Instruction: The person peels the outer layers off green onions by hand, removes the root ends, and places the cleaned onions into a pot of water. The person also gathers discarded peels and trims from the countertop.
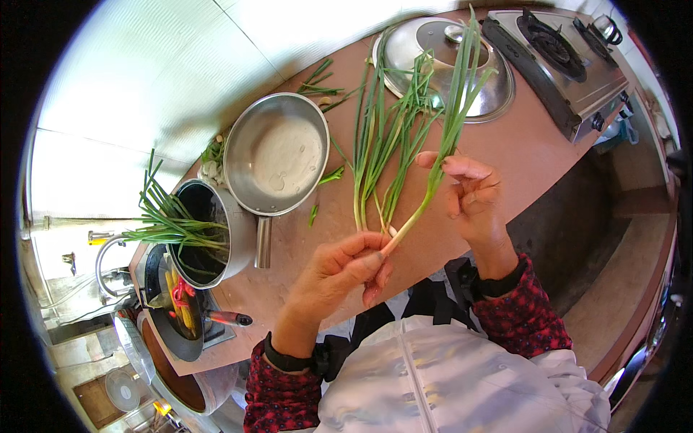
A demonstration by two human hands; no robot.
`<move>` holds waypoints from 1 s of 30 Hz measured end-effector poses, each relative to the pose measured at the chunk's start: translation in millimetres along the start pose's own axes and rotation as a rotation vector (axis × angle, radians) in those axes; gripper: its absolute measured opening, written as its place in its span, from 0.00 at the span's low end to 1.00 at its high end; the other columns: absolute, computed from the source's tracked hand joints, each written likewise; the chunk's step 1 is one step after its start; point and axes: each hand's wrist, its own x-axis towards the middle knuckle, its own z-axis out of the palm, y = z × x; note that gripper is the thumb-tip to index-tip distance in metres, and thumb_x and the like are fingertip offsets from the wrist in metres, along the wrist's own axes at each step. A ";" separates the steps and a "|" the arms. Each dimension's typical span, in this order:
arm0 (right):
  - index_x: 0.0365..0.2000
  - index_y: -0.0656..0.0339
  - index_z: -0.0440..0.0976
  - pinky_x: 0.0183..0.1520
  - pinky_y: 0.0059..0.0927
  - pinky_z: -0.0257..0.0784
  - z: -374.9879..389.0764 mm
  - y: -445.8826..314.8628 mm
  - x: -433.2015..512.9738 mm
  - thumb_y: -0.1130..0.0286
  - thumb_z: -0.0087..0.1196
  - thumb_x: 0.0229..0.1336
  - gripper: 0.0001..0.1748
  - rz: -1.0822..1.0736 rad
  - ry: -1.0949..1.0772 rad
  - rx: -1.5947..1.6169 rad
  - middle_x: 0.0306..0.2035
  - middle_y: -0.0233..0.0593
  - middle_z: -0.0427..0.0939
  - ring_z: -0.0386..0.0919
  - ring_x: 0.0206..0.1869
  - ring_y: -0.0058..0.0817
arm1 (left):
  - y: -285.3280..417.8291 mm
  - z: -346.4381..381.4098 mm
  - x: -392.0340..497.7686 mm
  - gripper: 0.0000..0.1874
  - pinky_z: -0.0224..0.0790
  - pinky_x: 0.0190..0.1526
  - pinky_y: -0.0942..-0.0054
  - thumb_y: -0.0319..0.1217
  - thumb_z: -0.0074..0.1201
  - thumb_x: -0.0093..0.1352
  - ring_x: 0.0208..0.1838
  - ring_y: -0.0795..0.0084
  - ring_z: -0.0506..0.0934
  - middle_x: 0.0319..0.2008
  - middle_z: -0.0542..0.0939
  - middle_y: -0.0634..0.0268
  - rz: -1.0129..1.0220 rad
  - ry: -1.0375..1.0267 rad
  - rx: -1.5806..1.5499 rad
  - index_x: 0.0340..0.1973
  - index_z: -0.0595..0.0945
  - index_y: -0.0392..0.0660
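A long green onion [416, 216] slants up over the countertop, its pale base pinched between the thumb and fingers of my left hand [346, 268]. My right hand [470, 187] is higher up, its thumb and forefinger around the green leaves of the same stalk. Behind it several more green onions [373, 157] lie on the counter, their leaf tips reaching a domed steel wok lid [490, 100]. Left of them is an empty-looking steel frying pan [281, 154] with a few drops in it. A deep steel pot [241, 238] beside the pan holds cut green onion leaves [181, 224].
A gas stove [568, 70] stands at the upper right of the brown countertop [335, 292]. At the lower left, a dark wok [181, 335] holds yellow and red items near a faucet [103, 265]. Loose green pieces [325, 86] lie by the wall.
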 end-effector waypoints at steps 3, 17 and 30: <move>0.33 0.62 0.74 0.15 0.13 0.53 0.0 -10.7 0.5 0.84 0.36 0.42 0.18 0.072 0.046 -0.174 0.39 0.50 0.75 0.59 0.13 0.13 | 0.4 -0.4 0.5 0.15 0.54 0.18 0.86 0.31 0.38 0.69 0.16 0.82 0.63 0.19 0.68 0.66 0.022 0.023 0.031 0.44 0.72 0.33; 0.15 0.58 0.71 0.23 0.34 0.64 30.9 -25.0 6.2 0.73 0.50 0.38 0.02 0.447 -0.937 -0.922 0.15 0.38 0.71 0.72 0.20 0.37 | 0.2 -7.8 2.2 0.13 0.52 0.20 0.87 0.31 0.37 0.70 0.19 0.86 0.62 0.21 0.69 0.72 0.017 0.019 0.093 0.43 0.73 0.36; 0.32 0.62 0.71 0.24 0.33 0.69 57.6 -40.2 -27.2 0.76 0.47 0.43 0.11 -0.018 -0.620 -1.282 0.21 0.40 0.70 0.73 0.25 0.37 | -10.8 2.4 3.0 0.17 0.67 0.28 0.81 0.17 0.52 0.58 0.28 0.77 0.74 0.30 0.76 0.60 0.693 0.452 0.946 0.44 0.73 0.36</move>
